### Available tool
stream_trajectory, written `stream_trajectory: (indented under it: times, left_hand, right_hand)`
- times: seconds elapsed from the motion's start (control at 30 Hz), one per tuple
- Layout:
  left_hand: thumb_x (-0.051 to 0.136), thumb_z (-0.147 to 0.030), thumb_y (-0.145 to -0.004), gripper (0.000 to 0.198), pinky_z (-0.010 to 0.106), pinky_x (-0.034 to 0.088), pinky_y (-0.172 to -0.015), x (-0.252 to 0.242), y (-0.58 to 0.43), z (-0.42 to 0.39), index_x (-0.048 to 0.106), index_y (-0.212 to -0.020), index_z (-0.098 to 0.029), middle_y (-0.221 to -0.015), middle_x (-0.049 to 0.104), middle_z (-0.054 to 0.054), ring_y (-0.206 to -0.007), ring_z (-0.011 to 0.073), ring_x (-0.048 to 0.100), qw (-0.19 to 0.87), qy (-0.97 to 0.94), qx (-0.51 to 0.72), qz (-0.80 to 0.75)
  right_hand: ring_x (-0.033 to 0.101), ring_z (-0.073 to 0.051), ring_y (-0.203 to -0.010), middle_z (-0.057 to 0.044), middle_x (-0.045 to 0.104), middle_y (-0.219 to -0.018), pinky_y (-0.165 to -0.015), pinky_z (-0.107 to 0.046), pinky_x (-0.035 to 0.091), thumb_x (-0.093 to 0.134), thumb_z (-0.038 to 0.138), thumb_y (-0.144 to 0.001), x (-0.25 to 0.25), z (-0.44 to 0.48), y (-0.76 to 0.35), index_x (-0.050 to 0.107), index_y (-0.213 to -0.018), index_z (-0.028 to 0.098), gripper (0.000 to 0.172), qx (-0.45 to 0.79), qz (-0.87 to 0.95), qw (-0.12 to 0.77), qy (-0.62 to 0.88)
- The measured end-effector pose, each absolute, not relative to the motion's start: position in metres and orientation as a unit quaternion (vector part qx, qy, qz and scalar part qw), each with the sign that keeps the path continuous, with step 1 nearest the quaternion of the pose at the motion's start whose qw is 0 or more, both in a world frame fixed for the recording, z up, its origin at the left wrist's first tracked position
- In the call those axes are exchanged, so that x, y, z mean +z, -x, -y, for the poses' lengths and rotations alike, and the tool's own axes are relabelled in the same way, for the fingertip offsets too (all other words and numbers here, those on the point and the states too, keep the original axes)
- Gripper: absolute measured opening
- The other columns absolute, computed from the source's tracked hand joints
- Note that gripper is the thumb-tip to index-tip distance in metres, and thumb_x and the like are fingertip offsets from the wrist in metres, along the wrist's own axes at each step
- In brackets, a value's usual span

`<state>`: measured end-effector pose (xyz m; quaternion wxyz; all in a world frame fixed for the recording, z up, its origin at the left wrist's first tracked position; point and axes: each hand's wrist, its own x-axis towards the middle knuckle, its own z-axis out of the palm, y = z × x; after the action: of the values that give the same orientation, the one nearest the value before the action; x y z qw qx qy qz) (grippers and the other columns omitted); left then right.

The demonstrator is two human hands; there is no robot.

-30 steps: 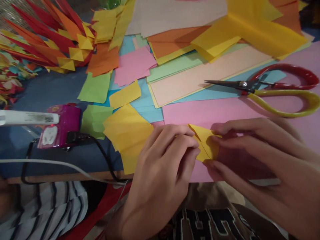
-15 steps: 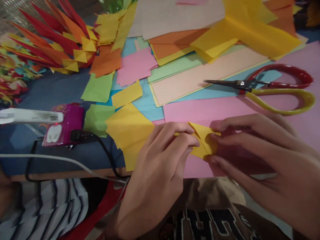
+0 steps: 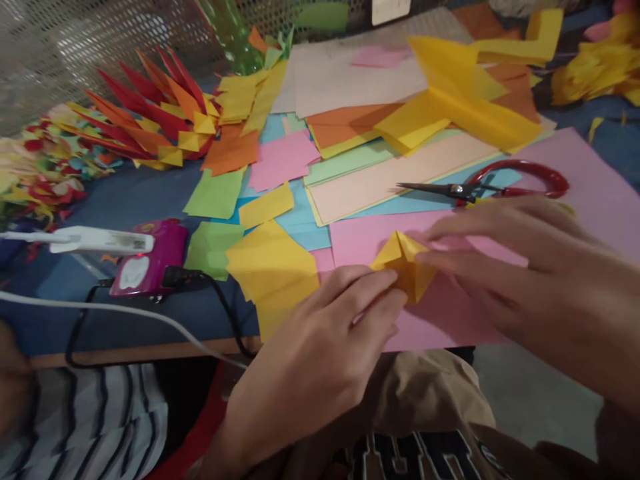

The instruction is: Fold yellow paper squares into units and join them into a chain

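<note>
A small folded yellow paper piece [image 3: 403,263] rests on a pink sheet [image 3: 450,313] near the table's front edge. My left hand [image 3: 320,360] pinches its left side with curled fingers. From the right, my right hand [image 3: 520,280] presses on it with fingers held together. Both hands hold the same piece. Part of the piece is hidden under the fingers.
Red-and-yellow scissors [image 3: 480,187] lie just behind my right hand. Loose yellow squares [image 3: 273,267], green pieces [image 3: 213,243] and stacked coloured sheets [image 3: 390,173] cover the table. A magenta device [image 3: 150,260] with black cable sits left; a spiky paper model [image 3: 145,113] stands far left. A person in striped clothing [image 3: 85,420] is at bottom left.
The view has tilted up, showing more of the table's back. The yellow piece has lifted and turned slightly between my hands; my right hand now lies over more of the scissors' handles.
</note>
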<state>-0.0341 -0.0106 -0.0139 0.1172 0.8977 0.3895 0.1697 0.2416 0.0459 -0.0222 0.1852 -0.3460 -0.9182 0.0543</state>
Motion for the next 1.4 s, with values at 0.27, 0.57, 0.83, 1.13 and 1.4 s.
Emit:
stream_trajectory:
  times: [0.27, 0.57, 0.83, 1.13, 1.4]
  left_hand:
    - [0.059, -0.014, -0.112, 0.024, 0.043, 0.064, -0.110, -0.001, 0.029, 0.012, 0.072, -0.131, -0.007, -0.133, 0.075, 0.010, -0.121, 0.0266, 0.069, 0.071, -0.914, 0.118, -0.381]
    - [0.055, -0.005, -0.108, 0.030, 0.036, 0.059, -0.113, -0.010, 0.027, 0.012, 0.073, -0.132, -0.012, -0.130, 0.077, 0.006, -0.118, 0.0205, 0.067, 0.085, -0.903, 0.168, -0.387]
    - [0.066, -0.008, -0.104, 0.031, 0.032, 0.051, -0.127, -0.012, 0.037, 0.005, 0.073, -0.132, -0.020, -0.145, 0.071, 0.005, -0.141, 0.0177, 0.060, 0.117, -0.895, 0.222, -0.369]
    - [0.075, -0.012, -0.103, 0.033, 0.035, 0.050, -0.127, -0.019, 0.043, 0.005, 0.069, -0.136, -0.011, -0.136, 0.076, 0.008, -0.134, 0.0219, 0.065, 0.138, -0.887, 0.203, -0.391]
    - [0.067, -0.009, -0.108, 0.007, 0.033, 0.054, -0.113, -0.016, 0.027, -0.004, 0.071, -0.113, -0.012, -0.114, 0.078, 0.004, -0.114, 0.0170, 0.067, 0.139, -0.863, 0.242, -0.421]
  right_hand:
    - [0.061, -0.023, -0.138, -0.005, 0.063, -0.153, -0.123, -0.039, 0.050, 0.051, 0.010, -0.109, -0.036, -0.023, -0.239, 0.054, -0.159, 0.021, 0.051, 0.059, 0.914, 0.234, 0.327]
    - [0.063, -0.021, -0.136, -0.010, 0.066, -0.146, -0.124, -0.033, 0.053, 0.066, 0.009, -0.102, -0.036, -0.022, -0.238, 0.065, -0.138, 0.010, 0.036, 0.082, 0.916, 0.253, 0.300]
    - [0.066, -0.021, -0.133, -0.008, 0.067, -0.146, -0.124, -0.033, 0.053, 0.073, 0.021, -0.102, -0.035, -0.025, -0.232, 0.069, -0.132, 0.015, 0.030, 0.094, 0.907, 0.261, 0.318]
    - [0.066, -0.019, -0.130, -0.009, 0.069, -0.137, -0.127, -0.030, 0.048, 0.071, 0.020, -0.104, -0.032, -0.021, -0.226, 0.069, -0.124, 0.013, 0.022, 0.084, 0.899, 0.274, 0.331]
    - [0.058, -0.020, -0.144, 0.003, 0.067, -0.149, -0.128, -0.034, 0.049, 0.067, 0.014, -0.105, -0.052, -0.012, -0.239, 0.073, -0.135, 0.019, 0.030, 0.091, 0.920, 0.239, 0.297]
